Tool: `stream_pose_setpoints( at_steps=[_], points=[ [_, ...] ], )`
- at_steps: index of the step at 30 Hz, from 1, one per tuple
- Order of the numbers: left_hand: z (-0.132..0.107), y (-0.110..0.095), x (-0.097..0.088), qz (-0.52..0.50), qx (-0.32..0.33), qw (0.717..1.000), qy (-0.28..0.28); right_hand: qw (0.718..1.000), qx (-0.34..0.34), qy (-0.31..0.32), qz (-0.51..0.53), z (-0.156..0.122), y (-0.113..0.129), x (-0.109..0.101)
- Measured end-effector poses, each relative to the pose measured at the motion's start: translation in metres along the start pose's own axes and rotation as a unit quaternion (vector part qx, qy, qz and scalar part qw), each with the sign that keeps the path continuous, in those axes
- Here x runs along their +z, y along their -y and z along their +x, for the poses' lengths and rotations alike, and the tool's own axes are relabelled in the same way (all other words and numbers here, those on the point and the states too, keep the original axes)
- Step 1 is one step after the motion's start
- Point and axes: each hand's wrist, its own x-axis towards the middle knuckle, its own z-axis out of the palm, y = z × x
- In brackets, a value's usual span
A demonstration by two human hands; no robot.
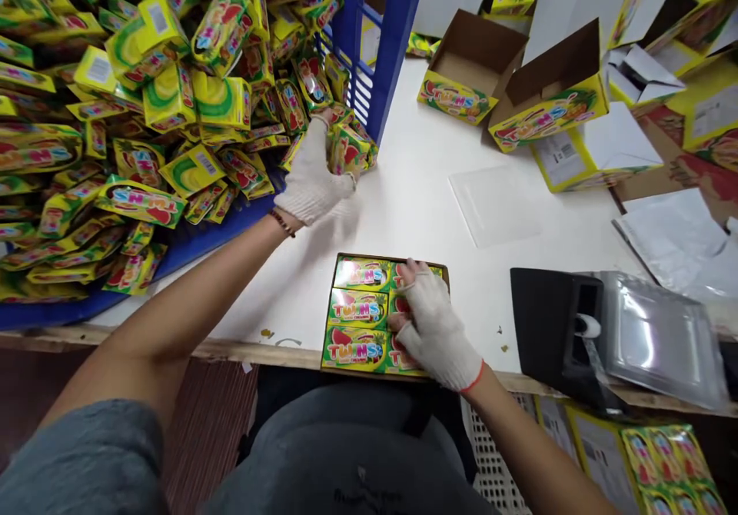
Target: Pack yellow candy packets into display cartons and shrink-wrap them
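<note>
My left hand [316,177], in a white fingerless glove, is at the right edge of a big heap of yellow-green candy packs [213,100]. Its thumb and fingers are spread around a candy pack [350,146] beside the blue basket wall; part of the grip is hidden. In front of my body lies an open display box [326,323] filled with rows of "TWINS" packs [358,311]. My right hand [432,323], gloved the same way, rests over the box's right side. Its fingers are apart, with the tips touching the packs there, and it covers several of them.
The blue basket [397,38] rises beside the heap. Two open "TWINS" boxes [461,104] stand at the back, with more cartons to the right. A clear plastic sheet [496,204] lies on the white table [403,200]. A black tape dispenser [547,330] and clear plastic covers [657,338] sit at the front right.
</note>
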Motion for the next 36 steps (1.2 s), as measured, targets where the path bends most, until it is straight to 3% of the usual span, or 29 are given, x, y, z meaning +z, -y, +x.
stream_pose_setpoints(
  at_steps=[4, 6, 8, 10, 12, 15, 18, 20, 22, 24, 26, 28, 30, 32, 36],
  points=[
    [-0.068, -0.061, -0.004, -0.172, -0.014, 0.980, 0.095, 0.985, 0.032, -0.093, 0.141, 0.018, 0.009, -0.017],
    [-0.096, -0.085, -0.008, -0.197, -0.001, 0.971, 0.136, 0.979, 0.042, -0.099, 0.173, 0.029, 0.017, -0.027],
    [-0.110, -0.090, -0.014, -0.184, 0.015, 0.974, 0.135, 0.976, 0.061, -0.068, 0.196, 0.033, 0.022, -0.035],
    [-0.109, -0.077, -0.022, -0.123, 0.028, 0.988, 0.091, 0.972, 0.080, -0.002, 0.222, 0.030, 0.025, -0.038],
    [-0.099, -0.050, -0.029, -0.019, 0.033, 0.999, 0.037, 0.968, 0.075, 0.075, 0.229, 0.023, 0.029, -0.036],
    [-0.083, -0.006, -0.036, 0.125, 0.013, 0.992, 0.004, 0.969, 0.015, 0.181, 0.170, 0.022, 0.042, -0.025],
    [-0.082, 0.023, -0.041, 0.156, -0.009, 0.988, -0.001, 0.964, -0.075, 0.251, 0.048, 0.032, 0.060, -0.012],
    [-0.090, 0.030, -0.048, 0.145, -0.013, 0.989, -0.004, 0.958, -0.115, 0.262, -0.031, 0.038, 0.070, -0.003],
    [-0.102, 0.031, -0.059, 0.137, -0.007, 0.990, 0.026, 0.958, -0.133, 0.245, -0.073, 0.035, 0.073, 0.005],
    [-0.116, 0.028, -0.070, 0.144, 0.018, 0.983, 0.116, 0.964, -0.140, 0.209, -0.082, 0.026, 0.071, 0.011],
    [-0.131, 0.025, -0.078, 0.176, 0.045, 0.958, 0.224, 0.973, -0.136, 0.170, -0.083, 0.016, 0.067, 0.016],
    [-0.144, 0.024, -0.079, 0.219, 0.044, 0.931, 0.290, 0.978, -0.127, 0.142, -0.083, 0.009, 0.063, 0.019],
    [-0.151, 0.024, -0.076, 0.242, 0.009, 0.924, 0.294, 0.982, -0.131, 0.123, -0.066, 0.008, 0.059, 0.021],
    [-0.154, 0.021, -0.073, 0.213, -0.041, 0.941, 0.262, 0.985, -0.145, 0.097, -0.010, 0.010, 0.057, 0.020],
    [-0.152, -0.008, -0.076, -0.035, -0.117, 0.970, 0.209, 0.981, -0.144, -0.040, 0.122, 0.018, 0.050, 0.008]
  ],
)
